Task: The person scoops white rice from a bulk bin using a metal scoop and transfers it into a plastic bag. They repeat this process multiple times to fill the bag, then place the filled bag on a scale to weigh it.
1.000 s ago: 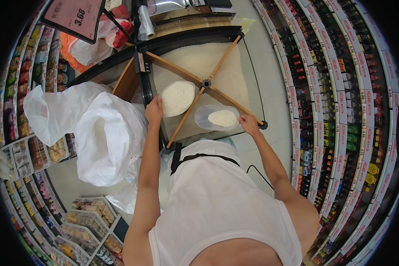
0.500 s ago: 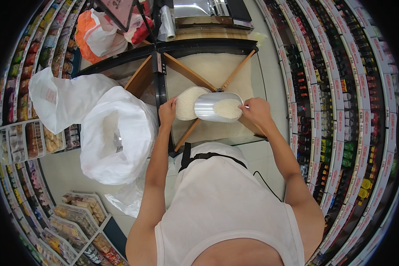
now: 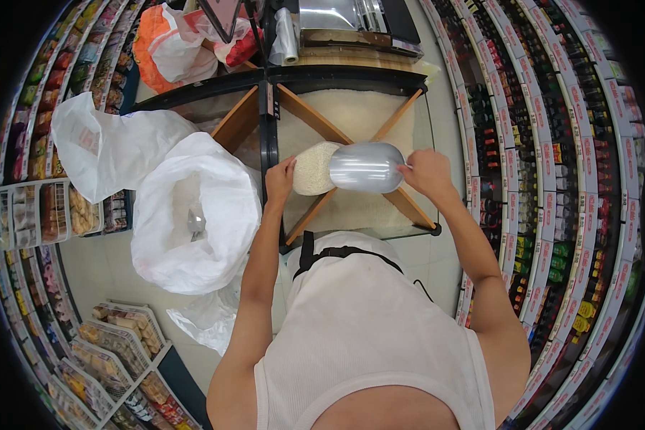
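My left hand (image 3: 280, 179) grips the left edge of a rounded container of pale rice (image 3: 312, 170). Its walls hardly show, so I cannot tell whether it is a bag or a scoop. My right hand (image 3: 426, 173) is closed on the handle end of a shiny metal scoop (image 3: 367, 169). The scoop's mouth meets or overlaps the container's right side, and no rice shows on its visible metal surface. Both are held above a rice bin (image 3: 397, 209) with crossed wooden dividers (image 3: 309, 115), with more rice in its sections.
A large open white sack (image 3: 225, 247) stands to the left, with something clear inside. White plastic (image 3: 86, 150) lies behind it. A roll of clear bags (image 3: 285, 37) is at the back. Bottle shelves (image 3: 551, 179) line the right; snack racks (image 3: 122, 344) stand at lower left.
Rice showing in the metal scoop half a second ago is no longer visible there. The scoop has turned and its mouth still meets the container. Both hands appear slightly farther right in the picture.
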Motion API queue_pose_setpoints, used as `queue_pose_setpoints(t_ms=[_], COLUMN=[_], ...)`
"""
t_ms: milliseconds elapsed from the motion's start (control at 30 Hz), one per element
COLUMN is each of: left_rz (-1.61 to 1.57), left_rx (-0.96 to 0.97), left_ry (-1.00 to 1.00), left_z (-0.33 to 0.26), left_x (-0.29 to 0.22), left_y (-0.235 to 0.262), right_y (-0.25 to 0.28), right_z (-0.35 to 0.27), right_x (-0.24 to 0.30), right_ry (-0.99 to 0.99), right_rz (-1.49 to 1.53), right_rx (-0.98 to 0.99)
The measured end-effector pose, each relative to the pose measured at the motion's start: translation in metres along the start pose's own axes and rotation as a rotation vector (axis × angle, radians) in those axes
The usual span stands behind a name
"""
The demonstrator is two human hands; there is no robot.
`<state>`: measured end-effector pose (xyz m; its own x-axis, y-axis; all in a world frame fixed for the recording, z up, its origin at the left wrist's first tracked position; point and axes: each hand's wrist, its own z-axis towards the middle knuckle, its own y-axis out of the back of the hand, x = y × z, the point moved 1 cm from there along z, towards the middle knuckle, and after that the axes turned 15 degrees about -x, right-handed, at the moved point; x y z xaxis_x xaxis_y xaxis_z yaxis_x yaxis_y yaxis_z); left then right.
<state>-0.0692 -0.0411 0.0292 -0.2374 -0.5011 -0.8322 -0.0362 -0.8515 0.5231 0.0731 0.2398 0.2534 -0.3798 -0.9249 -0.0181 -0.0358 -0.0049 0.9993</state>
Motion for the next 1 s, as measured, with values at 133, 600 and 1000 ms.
queue_pose_setpoints(t_ms=[133,600,1000], left_rz=[0.023,0.56,0.568], left_rx=[0.025,0.108,0.14], left_ry=[0.008,0.301,0.363], left_z=[0.001,-0.048,-0.065], left_x=[-0.005,-0.018,-0.023], left_y=[0.0,0.006,0.002], right_y=[-0.015,-0.297,-0.409], right_z=[-0.048,-0.117,-0.1], right_x=[-0.03,-0.068,0.029], right_ry=[-0.069,-0.088,-0.21], right_rz=[0.059,0.042,0.108], right_rx=[0.049,0.173,0.459])
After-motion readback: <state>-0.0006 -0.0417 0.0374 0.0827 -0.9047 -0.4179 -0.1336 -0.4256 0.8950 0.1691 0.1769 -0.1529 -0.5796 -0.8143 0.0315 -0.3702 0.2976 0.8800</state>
